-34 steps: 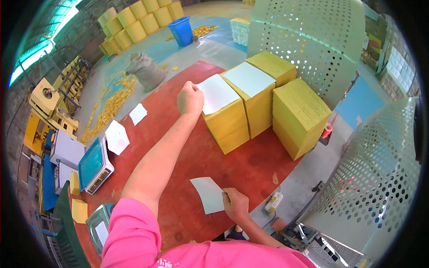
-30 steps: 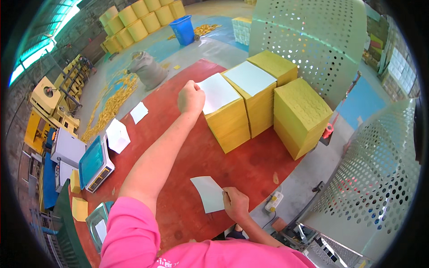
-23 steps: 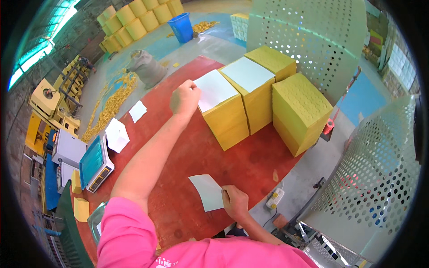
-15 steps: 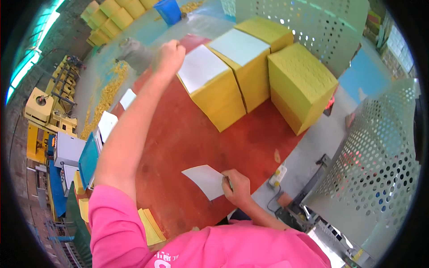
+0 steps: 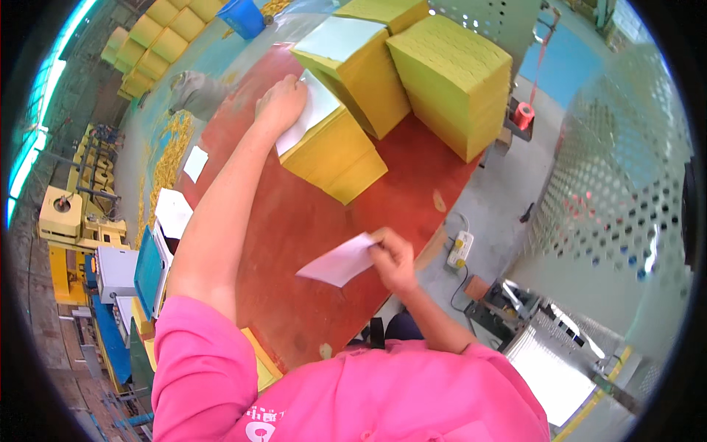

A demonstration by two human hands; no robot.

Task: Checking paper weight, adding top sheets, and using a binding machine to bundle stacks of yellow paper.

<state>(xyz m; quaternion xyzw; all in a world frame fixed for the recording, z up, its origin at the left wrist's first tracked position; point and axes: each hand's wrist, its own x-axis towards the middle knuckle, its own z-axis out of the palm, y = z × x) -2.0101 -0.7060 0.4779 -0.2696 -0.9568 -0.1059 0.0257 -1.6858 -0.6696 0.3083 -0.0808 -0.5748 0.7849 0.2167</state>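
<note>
As seen from the head, pinching a white sheet [image 5: 337, 263] by its right edge in the right hand [image 5: 392, 259] (leftward of it, over the red table [image 5: 266, 250]); with the left hand [image 5: 283, 103] at white paper [image 5: 318, 107] atop a yellow stack [image 5: 339, 158], unable to tell whether clamped.

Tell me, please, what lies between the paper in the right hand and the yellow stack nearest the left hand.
In the head view, only red table shows between the paper in the right hand and that yellow stack.

Industrial workshop
Yellow machinery [image 5: 60, 214], perforated panels [image 5: 600, 214], piled yellow bundles [image 5: 168, 38], tall yellow stacks [image 5: 335, 158] on a red bench [image 5: 269, 287].
</note>
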